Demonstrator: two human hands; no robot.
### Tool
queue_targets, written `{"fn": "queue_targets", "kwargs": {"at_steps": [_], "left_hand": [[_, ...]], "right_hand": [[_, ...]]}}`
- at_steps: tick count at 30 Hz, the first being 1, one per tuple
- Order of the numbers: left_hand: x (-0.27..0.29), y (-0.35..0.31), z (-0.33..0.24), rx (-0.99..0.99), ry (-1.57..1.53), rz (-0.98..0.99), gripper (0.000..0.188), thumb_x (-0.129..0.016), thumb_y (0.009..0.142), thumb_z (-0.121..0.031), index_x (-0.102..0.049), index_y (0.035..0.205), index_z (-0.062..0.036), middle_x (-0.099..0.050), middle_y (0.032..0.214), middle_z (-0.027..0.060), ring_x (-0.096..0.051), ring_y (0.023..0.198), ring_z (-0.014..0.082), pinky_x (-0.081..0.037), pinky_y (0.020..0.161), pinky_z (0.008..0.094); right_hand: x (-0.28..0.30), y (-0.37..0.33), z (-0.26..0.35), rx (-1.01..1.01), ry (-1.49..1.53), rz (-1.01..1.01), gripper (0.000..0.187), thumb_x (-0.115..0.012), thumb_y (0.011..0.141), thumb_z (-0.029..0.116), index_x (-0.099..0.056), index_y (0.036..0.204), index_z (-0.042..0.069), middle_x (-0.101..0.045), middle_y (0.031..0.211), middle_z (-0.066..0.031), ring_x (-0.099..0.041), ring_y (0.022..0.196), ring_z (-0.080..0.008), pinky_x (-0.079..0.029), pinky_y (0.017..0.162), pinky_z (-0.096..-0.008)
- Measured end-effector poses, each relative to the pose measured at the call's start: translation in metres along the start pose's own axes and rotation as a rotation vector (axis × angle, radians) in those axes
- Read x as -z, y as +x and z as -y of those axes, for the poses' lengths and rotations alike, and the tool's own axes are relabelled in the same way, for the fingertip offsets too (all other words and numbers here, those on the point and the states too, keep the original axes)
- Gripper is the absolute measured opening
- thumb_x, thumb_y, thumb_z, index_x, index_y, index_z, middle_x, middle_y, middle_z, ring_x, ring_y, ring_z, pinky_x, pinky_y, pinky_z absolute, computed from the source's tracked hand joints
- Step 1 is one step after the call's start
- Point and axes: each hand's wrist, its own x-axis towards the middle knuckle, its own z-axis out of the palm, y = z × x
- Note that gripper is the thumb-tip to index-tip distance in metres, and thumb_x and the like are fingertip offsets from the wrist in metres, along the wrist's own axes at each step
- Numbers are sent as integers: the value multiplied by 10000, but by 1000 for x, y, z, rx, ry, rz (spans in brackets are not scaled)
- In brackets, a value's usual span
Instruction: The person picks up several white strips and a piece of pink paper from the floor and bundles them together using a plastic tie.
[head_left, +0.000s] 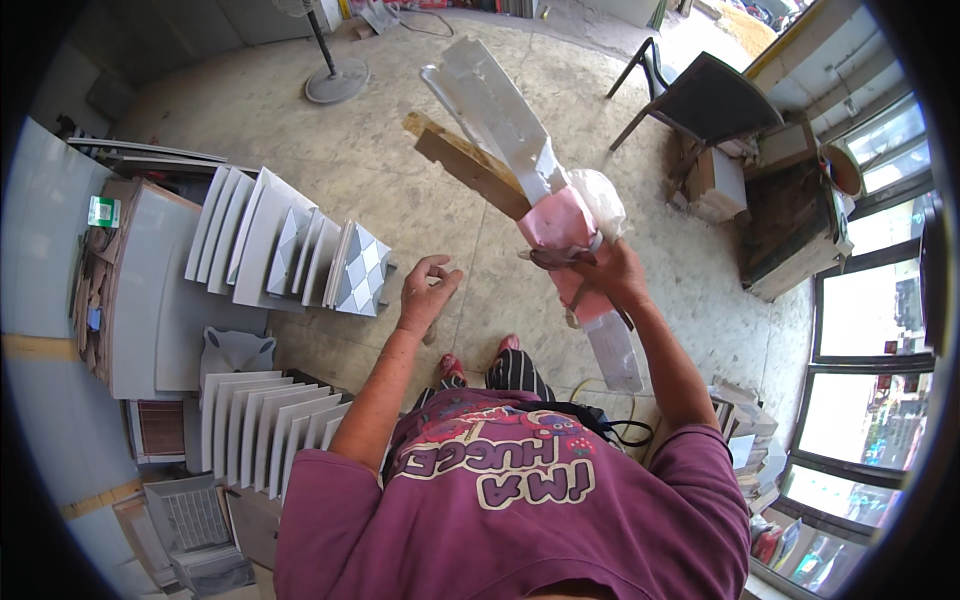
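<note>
My right hand (pixel 612 275) is closed round the middle of a bundle of scrap packaging, held up off the floor. Long white strips (pixel 500 110) stick out of its far end, beside a brown cardboard strip (pixel 470 165). Pink sheet material (pixel 560 220) wraps the middle, with crumpled clear plastic (pixel 597 200) bunched against it. A pale strip end (pixel 613 352) hangs out below my hand. Apart from the bundle, my left hand (pixel 428 290) hovers over the floor with its fingers loosely bent and spread, holding nothing that I can see.
Sample tiles stand in rows at the left, one with a grey-and-white diamond pattern (pixel 360 272) and pale ones (pixel 265 425) nearer me. A fan base (pixel 337 80) stands far left. Far right are a black chair (pixel 715 100), a carton (pixel 715 185) and a dark cabinet (pixel 790 230).
</note>
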Motion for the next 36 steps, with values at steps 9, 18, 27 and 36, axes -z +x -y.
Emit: {"fn": "queue_targets", "kwargs": {"at_steps": [9, 18, 27, 36], "left_hand": [[1, 108, 46, -29, 245, -270, 321, -724, 709, -197, -624, 959, -23, -631, 771, 63, -586, 691, 155, -477, 654, 293], [6, 157, 87, 276, -71, -509, 269, -702, 737, -160, -609, 935, -3, -624, 716, 56, -571, 601, 110, -457, 558, 247], [12, 248, 74, 422, -57, -614, 207, -673, 752, -130, -611, 899, 2, -604, 668, 50, -551, 545, 108, -434, 532, 239], [43, 402, 86, 392, -34, -713, 157, -648, 771, -152, -627, 817, -4, -589, 593, 41, -521, 501, 98, -410, 494, 239]], "right_hand": [[49, 117, -105, -87, 175, -8, 561, -773, 635, 296, -562, 1111, 88, -651, 933, -130, -627, 886, -267, -469, 761, -366], [89, 267, -79, -120, 100, 58, 599, -765, 610, 336, -569, 1107, 66, -656, 931, -125, -631, 847, -222, -478, 756, -332], [52, 448, -57, -103, -3, 147, 668, -780, 589, 389, -552, 1126, 63, -641, 989, -158, -617, 938, -270, -471, 798, -356], [51, 593, -5, -49, 79, 86, 566, -783, 598, 327, -589, 1079, 102, -662, 910, -98, -637, 858, -224, -485, 740, -335]]}}
